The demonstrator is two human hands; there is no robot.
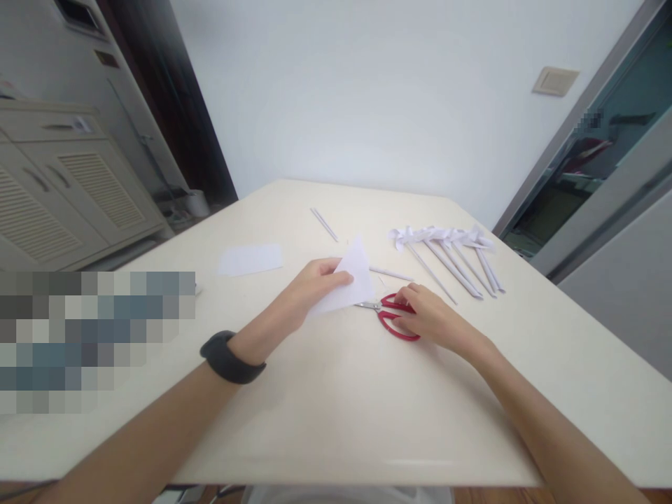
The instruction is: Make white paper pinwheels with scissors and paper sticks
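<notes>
My left hand [320,287] pinches a white sheet of paper [358,274], which looks folded to a triangular point, thumb on top. To its right, my right hand [428,315] has its fingers curled at the red handles of a pair of scissors [391,327]. The scissors lie low over the table, and the paper hides the tips of their metal blades. Just behind them a rolled white paper stick [393,273] rests on the tabletop.
Several paper pinwheels [433,236] on sticks lie at the right of the cream table [341,413]. Flat white paper [250,259] is at the left, and thin paper sticks [324,224] lie farther back. A white wall [367,105] stands behind the table.
</notes>
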